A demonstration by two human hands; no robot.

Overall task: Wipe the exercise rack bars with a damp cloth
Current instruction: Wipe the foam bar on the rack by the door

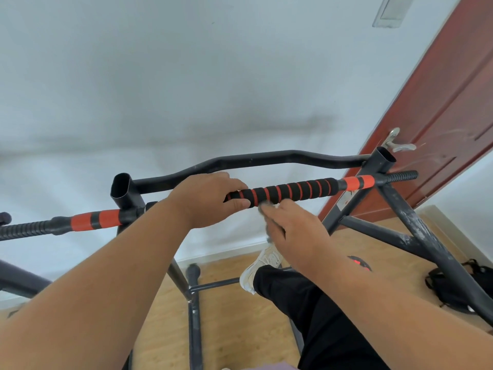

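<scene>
A black exercise rack stands in front of me. Its near horizontal bar (293, 189) is wrapped in black foam with red stripes. My left hand (210, 198) grips this bar from above, fingers and thumb curled round it. Just below the bar, my right hand (296, 228) holds a small grey cloth (269, 222), mostly hidden under the fingers, its top edge touching the bar's underside. A curved black bar (266, 158) runs behind, between two open-topped uprights.
A red-brown door (440, 108) with a metal handle stands at the right behind the rack. Slanted rack legs (416, 231) descend at right. My raised leg and white shoe (262, 268) hang over the wooden floor. A black bag (453, 287) lies at the right.
</scene>
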